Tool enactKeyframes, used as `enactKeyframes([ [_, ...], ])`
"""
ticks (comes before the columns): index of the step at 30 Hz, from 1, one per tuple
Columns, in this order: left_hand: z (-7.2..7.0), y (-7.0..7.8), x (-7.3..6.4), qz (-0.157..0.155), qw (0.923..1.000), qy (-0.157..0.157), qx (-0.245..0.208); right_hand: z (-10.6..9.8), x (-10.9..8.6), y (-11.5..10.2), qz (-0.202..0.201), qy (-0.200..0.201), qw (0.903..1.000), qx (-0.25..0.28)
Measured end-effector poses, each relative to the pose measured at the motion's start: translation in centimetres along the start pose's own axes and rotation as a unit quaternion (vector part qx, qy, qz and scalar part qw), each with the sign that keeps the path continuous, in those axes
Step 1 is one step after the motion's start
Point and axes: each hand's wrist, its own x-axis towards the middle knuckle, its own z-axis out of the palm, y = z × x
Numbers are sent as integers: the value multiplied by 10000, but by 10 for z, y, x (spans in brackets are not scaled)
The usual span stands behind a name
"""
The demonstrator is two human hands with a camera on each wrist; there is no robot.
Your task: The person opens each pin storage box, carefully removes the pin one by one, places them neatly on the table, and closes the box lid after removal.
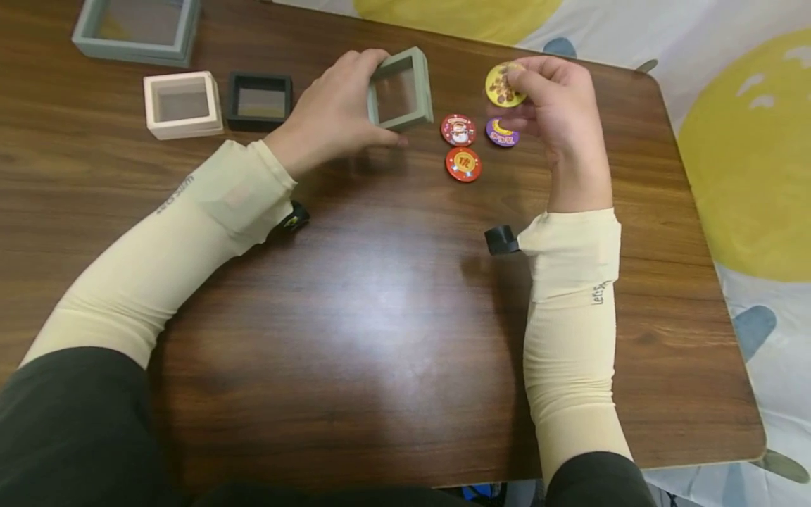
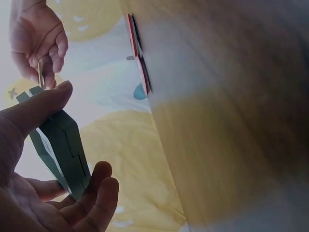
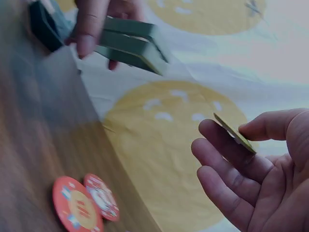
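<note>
My left hand [image 1: 332, 116] grips a small grey-green display frame [image 1: 423, 88] with a clear window, raised above the table and tilted. In the left wrist view, the thumb and fingers span the edges of this frame [image 2: 72, 150], and a seam runs along its side. To the right, my right hand [image 1: 570, 105] pinches a round yellow badge [image 1: 499, 86] between thumb and fingers. The right wrist view shows the thin badge [image 3: 234, 133] nearly edge-on, apart from the frame. Below lie two red badges [image 1: 458, 130] [image 1: 463, 165] and a purple badge [image 1: 503, 134], partly hidden.
A cream frame [image 1: 184, 128] and a black frame [image 1: 260, 124] stand on the brown wooden table [image 1: 355, 338] at the left. Farther back is a larger grey-green frame [image 1: 129, 51]. A white cloth [image 1: 747, 91] with yellow patterns hangs beyond the table's back and right edges.
</note>
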Motion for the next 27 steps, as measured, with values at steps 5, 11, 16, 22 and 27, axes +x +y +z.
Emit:
enactKeyframes([
  [5, -1, -1, 0, -24, 10000, -39, 1, -11, 1, -2, -64, 163, 9998, 7],
  [11, -2, -3, 0, 8, 10000, -39, 34, -9, 1, -4, 49, 68, 9999, -95],
  [16, -2, -3, 0, 33, 10000, 13, 61, -14, 0, -7, 96, 110, 9956, -930],
  [22, 0, -1, 0, 65, 9999, 140, 58, -25, -1, -7, 317, 220, 9750, -2190],
  [27, 0, -1, -1, 128, 9993, 346, 6, -30, 0, -6, 397, 214, 9716, -2323],
])
